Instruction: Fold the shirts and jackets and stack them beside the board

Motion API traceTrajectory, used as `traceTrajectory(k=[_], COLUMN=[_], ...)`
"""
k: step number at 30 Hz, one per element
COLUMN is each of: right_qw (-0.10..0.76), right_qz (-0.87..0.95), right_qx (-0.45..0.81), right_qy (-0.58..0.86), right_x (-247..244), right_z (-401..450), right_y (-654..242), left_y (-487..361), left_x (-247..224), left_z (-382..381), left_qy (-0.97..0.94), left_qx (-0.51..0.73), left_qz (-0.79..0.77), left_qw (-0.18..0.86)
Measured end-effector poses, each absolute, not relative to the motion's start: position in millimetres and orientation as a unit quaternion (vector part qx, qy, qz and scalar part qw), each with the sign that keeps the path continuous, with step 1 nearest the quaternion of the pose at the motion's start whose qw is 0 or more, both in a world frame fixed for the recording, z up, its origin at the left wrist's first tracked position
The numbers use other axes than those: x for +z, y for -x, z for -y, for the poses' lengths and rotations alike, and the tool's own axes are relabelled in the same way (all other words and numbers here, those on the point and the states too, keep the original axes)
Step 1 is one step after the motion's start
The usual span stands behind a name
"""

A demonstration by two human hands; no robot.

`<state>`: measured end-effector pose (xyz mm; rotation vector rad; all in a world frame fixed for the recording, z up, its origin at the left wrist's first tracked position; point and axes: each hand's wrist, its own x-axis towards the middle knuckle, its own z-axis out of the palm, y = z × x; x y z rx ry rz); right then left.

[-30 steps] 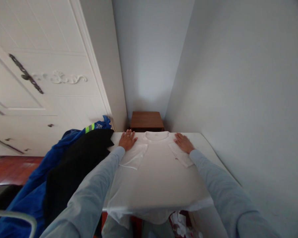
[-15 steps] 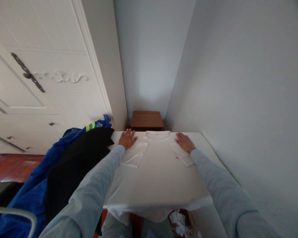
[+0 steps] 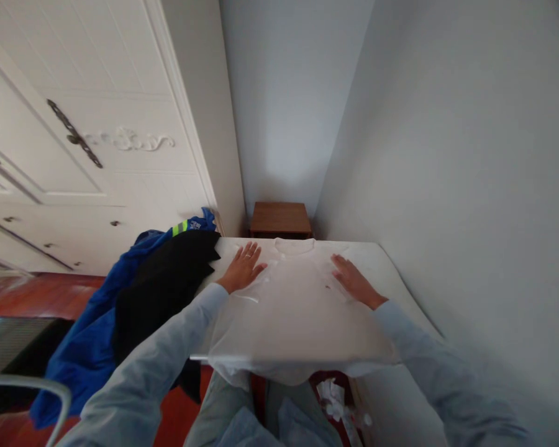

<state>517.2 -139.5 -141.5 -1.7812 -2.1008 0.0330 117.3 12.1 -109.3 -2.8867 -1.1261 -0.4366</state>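
A white T-shirt (image 3: 293, 310) lies spread out on a white table (image 3: 377, 261), collar toward the far edge and hem hanging over the near edge. My left hand (image 3: 243, 267) is over the sleeve on the left, fingers stretched out, a ring on one finger. Over the sleeve on the right is my right hand (image 3: 354, 279), its fingers extended near a small dark mark on the chest. Neither hand grips the cloth. Whether the palms touch the fabric or hover just above it, I cannot tell.
Black cloth (image 3: 168, 292) and a blue garment (image 3: 93, 329) with a yellow-green stripe are piled at the left. A white wardrobe (image 3: 121, 81) rises beyond them. A brown cabinet (image 3: 281, 217) stands past the far edge, a grey wall (image 3: 470, 155) on the right.
My right hand has come nearer, from the shoulder down over the sleeve. My left hand has shifted slightly nearer and to the right. The view has tilted a little, showing more floor.
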Motion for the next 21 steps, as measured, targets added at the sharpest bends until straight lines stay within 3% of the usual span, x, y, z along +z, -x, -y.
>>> traceTrajectory(k=[7,13,21], right_qw=[0.213,0.155,0.13], right_qz=[0.723,0.722,0.721], right_qx=[-0.031,-0.076,-0.079], right_qy=[0.657,0.67,0.676], right_x=[-168,-165,-164], right_z=[244,275,310], right_y=[-495,-480,-535], left_y=[-94,-93,-92], left_x=[-138,-134,-137], left_z=[58,59,51], left_qy=[0.906,0.897,0.903], left_qx=[-0.111,-0.05,-0.072], left_qz=[0.407,0.439,0.424], left_qw=[0.014,0.027,0.023])
